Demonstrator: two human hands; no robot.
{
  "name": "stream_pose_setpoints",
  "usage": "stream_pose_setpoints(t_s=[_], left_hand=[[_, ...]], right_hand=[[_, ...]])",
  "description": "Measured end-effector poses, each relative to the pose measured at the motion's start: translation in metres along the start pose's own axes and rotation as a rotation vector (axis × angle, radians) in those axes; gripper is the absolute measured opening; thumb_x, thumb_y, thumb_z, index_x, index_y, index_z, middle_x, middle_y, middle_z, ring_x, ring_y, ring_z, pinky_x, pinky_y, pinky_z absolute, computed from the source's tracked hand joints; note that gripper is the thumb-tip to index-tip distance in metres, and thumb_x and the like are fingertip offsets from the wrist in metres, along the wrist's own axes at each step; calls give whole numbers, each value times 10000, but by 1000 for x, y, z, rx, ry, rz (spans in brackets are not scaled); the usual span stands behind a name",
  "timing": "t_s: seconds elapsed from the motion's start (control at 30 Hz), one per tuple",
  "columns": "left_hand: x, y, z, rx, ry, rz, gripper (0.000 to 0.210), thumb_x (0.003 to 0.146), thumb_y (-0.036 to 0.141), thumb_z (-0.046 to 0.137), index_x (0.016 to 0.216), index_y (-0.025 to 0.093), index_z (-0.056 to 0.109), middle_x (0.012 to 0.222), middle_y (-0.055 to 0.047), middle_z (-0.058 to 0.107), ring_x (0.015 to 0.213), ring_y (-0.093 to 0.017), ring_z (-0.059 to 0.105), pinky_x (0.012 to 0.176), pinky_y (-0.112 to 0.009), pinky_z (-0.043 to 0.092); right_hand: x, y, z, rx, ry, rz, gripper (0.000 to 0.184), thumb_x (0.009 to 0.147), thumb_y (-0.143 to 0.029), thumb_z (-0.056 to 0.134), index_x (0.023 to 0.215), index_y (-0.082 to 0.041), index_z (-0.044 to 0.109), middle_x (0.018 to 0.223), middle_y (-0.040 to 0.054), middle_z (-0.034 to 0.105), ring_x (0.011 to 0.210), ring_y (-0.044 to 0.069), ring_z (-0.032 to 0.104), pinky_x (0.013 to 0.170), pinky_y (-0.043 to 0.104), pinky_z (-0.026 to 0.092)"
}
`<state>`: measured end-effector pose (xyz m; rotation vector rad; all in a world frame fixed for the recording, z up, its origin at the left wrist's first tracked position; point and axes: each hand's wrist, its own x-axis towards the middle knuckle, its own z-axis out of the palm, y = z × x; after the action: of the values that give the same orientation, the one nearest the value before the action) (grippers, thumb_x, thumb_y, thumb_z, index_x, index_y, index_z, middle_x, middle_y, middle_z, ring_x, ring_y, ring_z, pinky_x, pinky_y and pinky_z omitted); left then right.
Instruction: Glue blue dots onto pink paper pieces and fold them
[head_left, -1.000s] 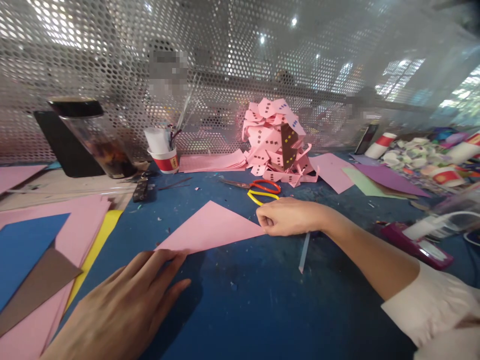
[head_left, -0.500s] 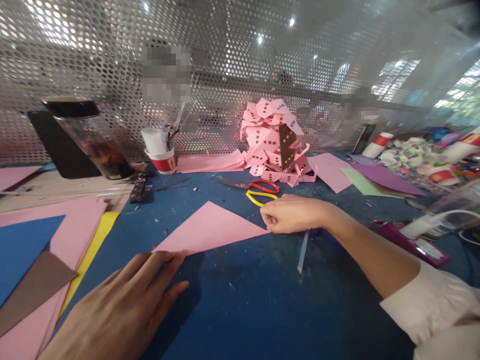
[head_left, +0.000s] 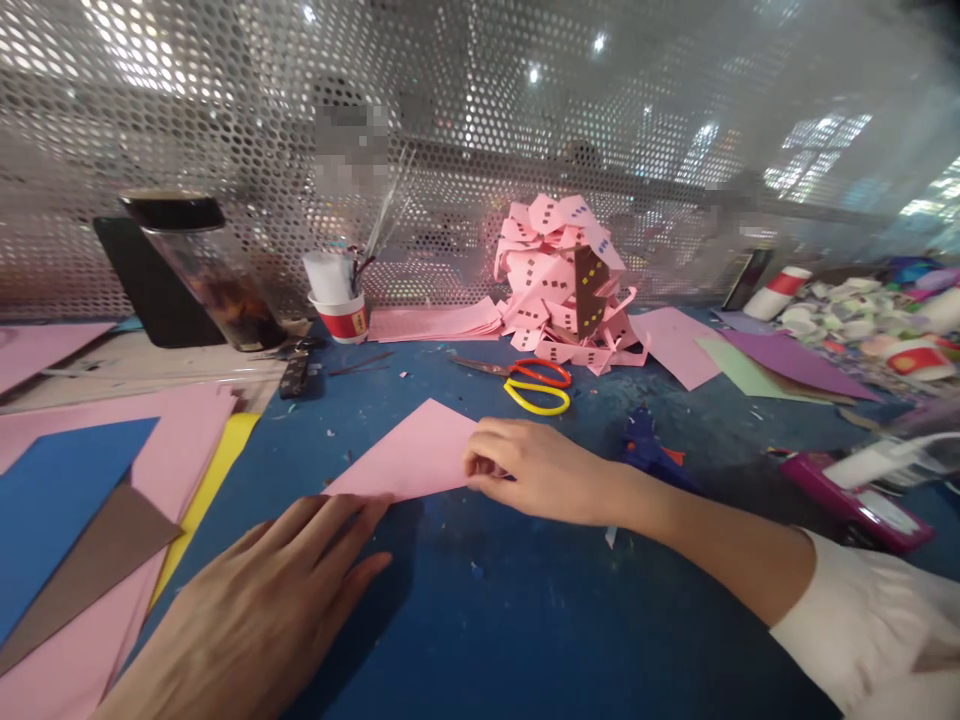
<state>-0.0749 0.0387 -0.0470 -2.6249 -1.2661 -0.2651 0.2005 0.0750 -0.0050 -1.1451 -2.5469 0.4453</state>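
Observation:
A folded pink triangle of paper [head_left: 420, 450] lies on the blue tabletop, its long edge facing me. My left hand [head_left: 277, 580] is open, with fingertips flat on the paper's left corner and the thumb apart. My right hand [head_left: 532, 470] is closed, its curled fingers pressed on the paper's near edge and covering the right corner. Just beyond it rest scissors [head_left: 538, 385] with one red and one yellow handle loop, lying open-bladed.
A pink paper house-like model [head_left: 562, 280] stands at the back beside pink strips [head_left: 435, 322]. Coloured sheets [head_left: 82, 520] are stacked at left. Behind them are a bottle [head_left: 214, 280] and a paper cup [head_left: 341, 315]. A blue glue gun [head_left: 649, 450] lies right of centre.
My right hand has slid left along the paper's near edge, from its right corner inward. The left hand keeps its place on the paper. The view has shifted slightly, and the glue gun shows more.

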Motion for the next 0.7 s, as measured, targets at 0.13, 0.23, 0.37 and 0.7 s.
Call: stream_pose_setpoints(t_s=[0.13, 0.23, 0.37, 0.7], left_hand=[[0, 0, -2, -21, 2, 26, 383, 918, 386, 423, 1263, 295, 562, 1138, -37, 659, 992, -272, 621, 763, -420, 504], [1, 0, -4, -27, 36, 16, 332, 915, 391, 429, 1172, 291, 614, 1072, -36, 672, 923, -253, 638, 735, -395, 501], [1, 1, -7, -22, 88, 22, 294, 916, 388, 420, 1073, 281, 644, 1023, -41, 682, 884, -246, 645, 711, -372, 495], [2, -4, -10, -87, 41, 22, 276, 927, 306, 388, 1024, 266, 643, 1007, -32, 691, 911, -237, 643, 749, -336, 505]], right_hand=[[0, 5, 8, 37, 2, 17, 61, 886, -184, 533, 918, -184, 585, 953, 19, 584, 780, 106, 529, 693, 224, 387], [0, 6, 7, 59, 1, 22, 49, 878, -186, 545, 902, -184, 587, 930, 14, 584, 770, 103, 531, 698, 224, 393], [1, 7, 7, 77, -1, 29, 44, 869, -179, 551, 896, -182, 585, 930, 11, 582, 768, 98, 530, 696, 223, 396], [1, 8, 8, 82, -23, 54, 50, 877, -208, 537, 897, -185, 577, 934, 11, 578, 755, 96, 527, 674, 224, 396]])
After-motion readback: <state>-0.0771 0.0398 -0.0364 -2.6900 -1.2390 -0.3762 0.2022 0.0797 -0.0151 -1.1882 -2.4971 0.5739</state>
